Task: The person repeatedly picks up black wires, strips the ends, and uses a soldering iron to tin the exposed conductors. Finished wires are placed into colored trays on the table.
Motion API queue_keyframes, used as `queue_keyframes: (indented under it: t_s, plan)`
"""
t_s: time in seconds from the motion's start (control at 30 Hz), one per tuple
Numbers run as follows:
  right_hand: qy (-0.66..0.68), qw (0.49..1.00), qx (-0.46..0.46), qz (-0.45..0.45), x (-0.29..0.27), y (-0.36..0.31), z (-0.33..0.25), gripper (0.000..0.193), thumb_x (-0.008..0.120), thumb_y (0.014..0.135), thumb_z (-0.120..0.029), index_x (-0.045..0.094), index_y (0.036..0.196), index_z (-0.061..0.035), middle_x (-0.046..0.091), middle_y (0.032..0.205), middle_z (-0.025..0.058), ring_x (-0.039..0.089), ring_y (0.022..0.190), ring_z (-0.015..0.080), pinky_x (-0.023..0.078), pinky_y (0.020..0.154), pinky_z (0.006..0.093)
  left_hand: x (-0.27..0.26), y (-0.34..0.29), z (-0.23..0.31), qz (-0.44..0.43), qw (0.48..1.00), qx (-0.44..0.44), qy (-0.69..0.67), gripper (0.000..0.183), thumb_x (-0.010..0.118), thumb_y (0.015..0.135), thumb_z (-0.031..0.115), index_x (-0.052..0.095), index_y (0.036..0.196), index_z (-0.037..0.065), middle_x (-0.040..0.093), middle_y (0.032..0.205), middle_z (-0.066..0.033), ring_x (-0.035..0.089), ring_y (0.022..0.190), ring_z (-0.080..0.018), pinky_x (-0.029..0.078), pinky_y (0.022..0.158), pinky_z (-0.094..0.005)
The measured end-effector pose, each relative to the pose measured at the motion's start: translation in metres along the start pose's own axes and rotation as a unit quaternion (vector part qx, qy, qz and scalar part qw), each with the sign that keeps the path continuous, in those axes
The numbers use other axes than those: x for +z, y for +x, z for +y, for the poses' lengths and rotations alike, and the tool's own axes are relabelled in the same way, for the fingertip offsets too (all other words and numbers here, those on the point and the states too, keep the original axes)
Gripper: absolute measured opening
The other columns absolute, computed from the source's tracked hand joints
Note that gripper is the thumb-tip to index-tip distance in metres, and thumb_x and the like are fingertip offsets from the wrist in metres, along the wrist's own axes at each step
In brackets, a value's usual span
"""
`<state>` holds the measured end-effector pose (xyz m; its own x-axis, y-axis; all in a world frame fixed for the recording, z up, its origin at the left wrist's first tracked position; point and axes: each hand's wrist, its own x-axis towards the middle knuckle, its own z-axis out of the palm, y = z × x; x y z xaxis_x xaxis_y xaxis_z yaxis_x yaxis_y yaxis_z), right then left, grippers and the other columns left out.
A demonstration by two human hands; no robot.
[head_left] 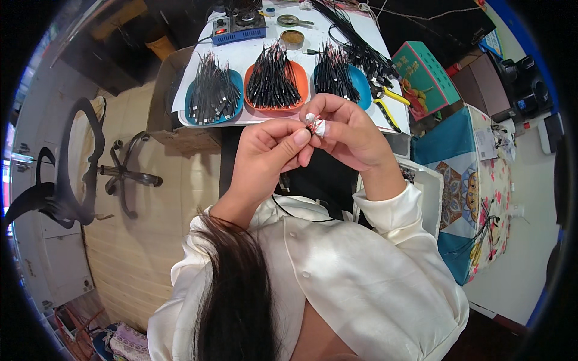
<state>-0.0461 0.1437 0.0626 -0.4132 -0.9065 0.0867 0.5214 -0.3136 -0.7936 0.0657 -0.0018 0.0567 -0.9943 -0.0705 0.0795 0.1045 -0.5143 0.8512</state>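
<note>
In front of my chest, my left hand (271,150) pinches the end of a thin black cable (288,212) between thumb and fingers. Short reddish wire ends show at the fingertips. My right hand (355,135) closes on those same wire ends from the other side, with white wrappings on its thumb and a fingertip. The rest of the cable hangs below my hands and curves across my lap. Beyond my hands, bundles of short black cables fill a left blue tray (237,81), an orange tray (301,73) and a right blue tray (363,90).
The white table (201,54) also holds a blue heating unit (239,35), a round tin (292,40), yellow-handled pliers (395,97) and a pile of long black cables (367,57). A green carton (426,75) stands right. On the left are a cardboard box (180,138) and a swivel chair (123,171).
</note>
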Motion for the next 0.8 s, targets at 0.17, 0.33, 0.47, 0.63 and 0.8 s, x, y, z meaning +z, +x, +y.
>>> queue_keyframes:
  t_s: [0.17,0.33,0.47,0.63,0.8]
  plan:
    - [-0.002,1.000,0.013,0.019,-0.003,-0.002,0.000,0.017,0.062,0.091,-0.010,0.058,0.104,-0.0009,0.063,0.096,0.0045,0.062,0.086,0.0126,0.052,0.080,0.0276,-0.001,0.001,0.000,-0.013,1.000,-0.004,0.012,0.016,0.056,0.095,0.010,0.065,0.093,-0.003,0.059,0.070,-0.0016,0.044,0.056,-0.0015,0.028,0.048,-0.0156]
    - [-0.012,0.999,0.045,-0.009,-0.006,-0.001,-0.005,0.017,0.063,0.091,-0.013,0.057,0.102,-0.0015,0.063,0.092,0.0044,0.061,0.081,0.0118,0.052,0.077,0.0266,-0.002,0.001,-0.003,-0.016,0.999,-0.036,0.013,0.016,0.056,0.095,0.011,0.064,0.095,-0.003,0.059,0.071,-0.0015,0.044,0.057,-0.0013,0.029,0.049,-0.0151]
    - [-0.067,0.993,0.092,-0.014,-0.011,-0.001,-0.012,0.022,0.068,0.088,-0.016,0.055,0.099,-0.0016,0.059,0.094,0.0048,0.059,0.077,0.0093,0.051,0.070,0.0218,-0.007,0.001,-0.003,-0.056,0.996,-0.071,0.012,0.016,0.055,0.095,0.008,0.063,0.100,-0.006,0.061,0.076,-0.0062,0.048,0.061,-0.0053,0.030,0.049,-0.0169]
    - [-0.070,0.991,0.113,-0.021,-0.016,0.001,-0.012,0.019,0.066,0.089,-0.015,0.055,0.098,-0.0025,0.061,0.089,0.0029,0.060,0.077,0.0085,0.051,0.070,0.0213,-0.007,0.000,-0.006,-0.035,0.997,-0.068,0.013,0.017,0.056,0.094,0.007,0.063,0.103,-0.007,0.062,0.077,-0.0082,0.047,0.059,-0.0055,0.031,0.049,-0.0174]
    - [0.010,0.992,0.125,-0.026,-0.019,0.000,0.003,0.026,0.067,0.088,-0.015,0.052,0.105,-0.0032,0.061,0.091,0.0017,0.060,0.077,0.0076,0.052,0.071,0.0197,-0.012,-0.002,-0.006,-0.039,0.996,-0.076,0.033,0.016,0.057,0.093,0.005,0.064,0.099,-0.007,0.063,0.074,-0.0093,0.046,0.056,-0.0054,0.031,0.049,-0.0175]
